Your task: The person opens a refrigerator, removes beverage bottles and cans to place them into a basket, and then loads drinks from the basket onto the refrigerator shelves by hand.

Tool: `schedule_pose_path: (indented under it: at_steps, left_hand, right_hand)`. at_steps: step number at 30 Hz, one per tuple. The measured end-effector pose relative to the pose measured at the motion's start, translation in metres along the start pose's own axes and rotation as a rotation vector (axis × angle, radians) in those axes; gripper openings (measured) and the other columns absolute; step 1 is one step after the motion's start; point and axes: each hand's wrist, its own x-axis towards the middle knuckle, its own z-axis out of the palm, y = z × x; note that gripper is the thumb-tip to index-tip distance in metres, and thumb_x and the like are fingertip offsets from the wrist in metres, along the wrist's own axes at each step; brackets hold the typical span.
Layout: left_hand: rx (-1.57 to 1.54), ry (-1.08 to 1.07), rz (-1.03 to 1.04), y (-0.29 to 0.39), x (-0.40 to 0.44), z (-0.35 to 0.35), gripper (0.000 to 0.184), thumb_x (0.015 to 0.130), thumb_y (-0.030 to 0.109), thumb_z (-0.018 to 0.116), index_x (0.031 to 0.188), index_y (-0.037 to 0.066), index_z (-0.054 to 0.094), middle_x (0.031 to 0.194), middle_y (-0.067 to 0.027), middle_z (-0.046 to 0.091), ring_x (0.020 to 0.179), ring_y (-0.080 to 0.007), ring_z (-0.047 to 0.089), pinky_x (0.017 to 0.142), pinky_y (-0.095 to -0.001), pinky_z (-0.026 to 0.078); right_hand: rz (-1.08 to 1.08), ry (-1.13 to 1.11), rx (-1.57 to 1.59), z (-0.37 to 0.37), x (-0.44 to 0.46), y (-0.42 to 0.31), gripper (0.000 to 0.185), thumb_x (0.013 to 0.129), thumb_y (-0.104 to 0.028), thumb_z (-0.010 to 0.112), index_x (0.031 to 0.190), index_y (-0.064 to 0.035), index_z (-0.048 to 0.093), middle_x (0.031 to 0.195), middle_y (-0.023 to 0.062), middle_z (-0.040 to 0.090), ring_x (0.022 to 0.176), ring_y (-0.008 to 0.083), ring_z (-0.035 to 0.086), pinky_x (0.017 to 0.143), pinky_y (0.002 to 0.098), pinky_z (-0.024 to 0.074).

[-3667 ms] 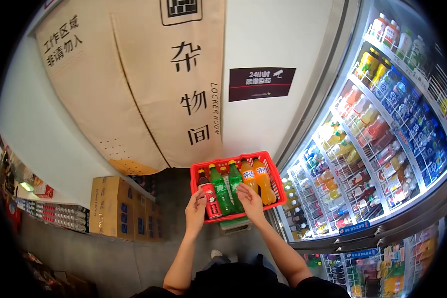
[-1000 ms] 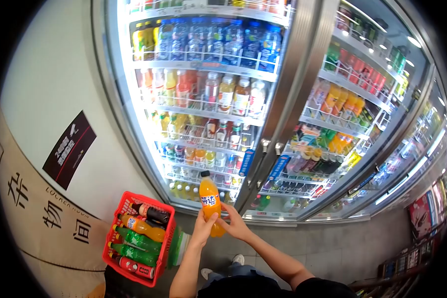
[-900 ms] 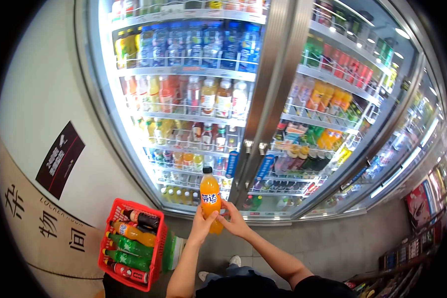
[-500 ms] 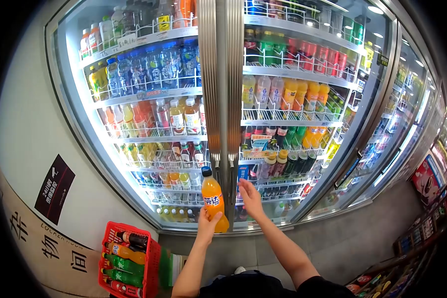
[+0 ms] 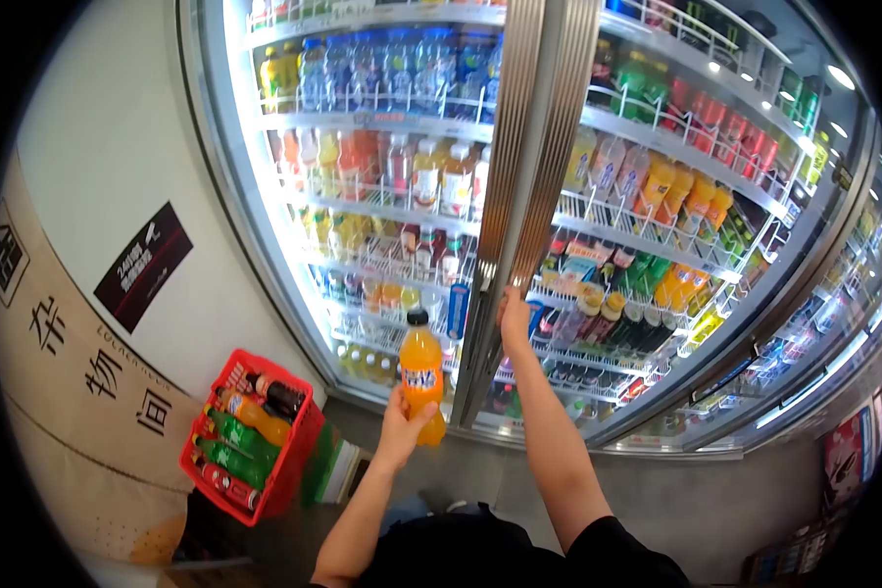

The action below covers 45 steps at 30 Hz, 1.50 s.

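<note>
My left hand (image 5: 403,433) is wrapped round the lower part of an orange soda bottle (image 5: 420,355), held upright in front of the glass doors. The bottle has a dark cap and a white-and-blue label. My right hand (image 5: 513,318) is closed at the lower end of the ribbed metal handle (image 5: 547,167) on the right fridge door; its fingertips are partly hidden. Both doors look shut. Behind the glass on the right, orange bottles (image 5: 678,194) and red cans (image 5: 720,127) stand on wire-fronted shelves.
A red basket (image 5: 301,443) with several soda bottles lying in it stands low on the left, by the wall. A stack of flat items (image 5: 340,472) sits beside it. More glass-door fridges (image 5: 813,323) run off to the right.
My right hand has gone from spread fingers before the doors to closed on the right door's handle. The view has swung left and down. The orange soda bottle stays in my left hand.
</note>
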Motion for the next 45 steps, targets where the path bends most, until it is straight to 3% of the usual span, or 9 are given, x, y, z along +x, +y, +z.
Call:
schedule_pose_path:
  at_steps: [9, 13, 21, 22, 25, 26, 27, 41, 45]
  left_hand:
    - [-0.031, -0.074, -0.005, 0.021, -0.023, -0.035, 0.063, 0.089, 0.01, 0.073, 0.14, 0.002, 0.038, 0.129, -0.009, 0.057, 0.118, -0.0167, 0.055, 0.101, -0.0324, 0.043]
    - [-0.007, -0.162, -0.013, 0.022, -0.015, -0.053, 0.057, 0.09, 0.008, 0.07, 0.139, 0.004, 0.039, 0.125, -0.0087, 0.059, 0.112, -0.0179, 0.059, 0.096, -0.0333, 0.048]
    - [-0.04, -0.307, -0.046, 0.02, -0.026, -0.065, 0.053, 0.089, 0.007, 0.07, 0.133, 0.004, 0.04, 0.124, -0.0097, 0.059, 0.114, -0.0176, 0.058, 0.096, -0.0309, 0.046]
    - [-0.013, -0.355, -0.073, 0.017, -0.025, -0.066, 0.055, 0.089, 0.007, 0.071, 0.134, 0.004, 0.04, 0.125, -0.0098, 0.058, 0.114, -0.0177, 0.058, 0.097, -0.0309, 0.046]
    - [-0.009, -0.42, -0.131, 0.018, -0.037, -0.061, 0.057, 0.088, 0.009, 0.073, 0.135, 0.004, 0.039, 0.126, -0.0101, 0.058, 0.116, -0.0178, 0.058, 0.098, -0.0308, 0.045]
    - [-0.018, -0.422, -0.133, 0.018, -0.042, -0.057, 0.056, 0.089, 0.008, 0.072, 0.134, 0.004, 0.039, 0.125, -0.0094, 0.059, 0.115, -0.0179, 0.058, 0.098, -0.0311, 0.045]
    - [-0.023, -0.43, -0.134, 0.021, -0.045, -0.055, 0.055, 0.089, 0.007, 0.071, 0.134, 0.004, 0.039, 0.124, -0.0088, 0.059, 0.114, -0.018, 0.058, 0.097, -0.0314, 0.046]
    - [-0.084, -0.771, -0.237, 0.022, -0.086, 0.021, 0.061, 0.087, 0.012, 0.074, 0.136, 0.003, 0.039, 0.125, -0.0131, 0.061, 0.115, -0.0193, 0.059, 0.099, -0.0315, 0.046]
    - [-0.113, -0.89, -0.252, 0.01, -0.088, 0.048, 0.059, 0.088, 0.01, 0.073, 0.136, 0.004, 0.039, 0.126, -0.0132, 0.06, 0.115, -0.0199, 0.059, 0.098, -0.0324, 0.047]
  right_hand:
    - [-0.035, 0.216, -0.176, 0.004, -0.026, 0.017, 0.06, 0.096, -0.045, 0.049, 0.057, 0.0014, 0.049, 0.053, 0.0082, 0.047, 0.053, 0.0173, 0.044, 0.053, 0.0412, 0.0326]
    - [-0.307, 0.305, -0.57, -0.009, -0.082, 0.015, 0.053, 0.098, -0.04, 0.049, 0.064, 0.0004, 0.055, 0.053, 0.0109, 0.051, 0.05, 0.0214, 0.051, 0.049, 0.0403, 0.0356]
    - [-0.283, 0.519, -0.308, -0.019, -0.173, 0.014, 0.05, 0.098, -0.035, 0.052, 0.071, 0.0071, 0.052, 0.055, 0.0165, 0.045, 0.053, 0.0211, 0.044, 0.054, 0.0426, 0.0357]
    - [-0.401, 0.572, -0.402, -0.022, -0.187, 0.011, 0.049, 0.099, -0.036, 0.054, 0.059, -0.0091, 0.045, 0.057, -0.0062, 0.039, 0.052, 0.0047, 0.035, 0.048, 0.0263, 0.0264]
    - [-0.338, 0.567, -0.287, -0.039, -0.219, 0.019, 0.049, 0.099, -0.038, 0.055, 0.061, -0.0091, 0.043, 0.057, -0.0057, 0.037, 0.053, 0.0046, 0.034, 0.048, 0.027, 0.0262]
    - [-0.291, 0.594, -0.337, -0.045, -0.231, 0.017, 0.051, 0.097, -0.037, 0.053, 0.071, 0.0074, 0.052, 0.057, 0.0175, 0.044, 0.054, 0.0213, 0.041, 0.055, 0.0431, 0.0355]
    - [-0.297, 0.613, -0.329, -0.047, -0.245, 0.011, 0.051, 0.097, -0.037, 0.053, 0.071, 0.0074, 0.052, 0.057, 0.0175, 0.044, 0.054, 0.0213, 0.041, 0.055, 0.0431, 0.0355]
    - [-0.405, 1.248, -0.378, -0.119, -0.41, -0.031, 0.04, 0.099, -0.031, 0.051, 0.07, -0.0039, 0.049, 0.064, -0.0038, 0.041, 0.061, 0.008, 0.037, 0.055, 0.0297, 0.0306]
    - [-0.531, 1.513, -0.405, -0.144, -0.439, -0.039, 0.023, 0.098, -0.023, 0.055, 0.103, -0.0016, 0.051, 0.095, 0.0059, 0.053, 0.086, 0.0134, 0.05, 0.081, 0.0278, 0.0423]
